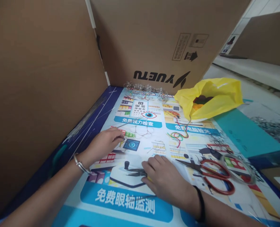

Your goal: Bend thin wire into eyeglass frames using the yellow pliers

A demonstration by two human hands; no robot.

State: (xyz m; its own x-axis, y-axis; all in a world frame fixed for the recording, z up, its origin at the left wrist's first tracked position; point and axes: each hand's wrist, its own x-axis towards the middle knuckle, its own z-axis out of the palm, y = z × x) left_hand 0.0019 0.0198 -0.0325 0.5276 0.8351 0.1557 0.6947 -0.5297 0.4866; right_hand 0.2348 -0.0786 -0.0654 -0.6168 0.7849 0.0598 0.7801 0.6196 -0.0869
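My right hand (162, 176) is closed around a pair of pliers (138, 172). Their dark pointed jaws face left, with a bit of yellow handle showing at my fingers. To the left, my left hand (108, 141) has its fingers pressed together just above the printed sheet. Whatever they hold, if anything, is too thin or hidden to make out. Fine bent wires (140, 130) lie between and beyond my hands. Red-handled scissors (217, 176) rest right of my right hand, blades toward it. A round clear dish (238, 168) sits against their handles.
Cardboard walls (149, 41) stand at the left and back. Tangled wire pieces (146, 90) line the back edge. A yellow bag (215, 94) lies open at the back right, near red and green cords (180, 135). Straight thin wires (85, 118) lie along the left wall.
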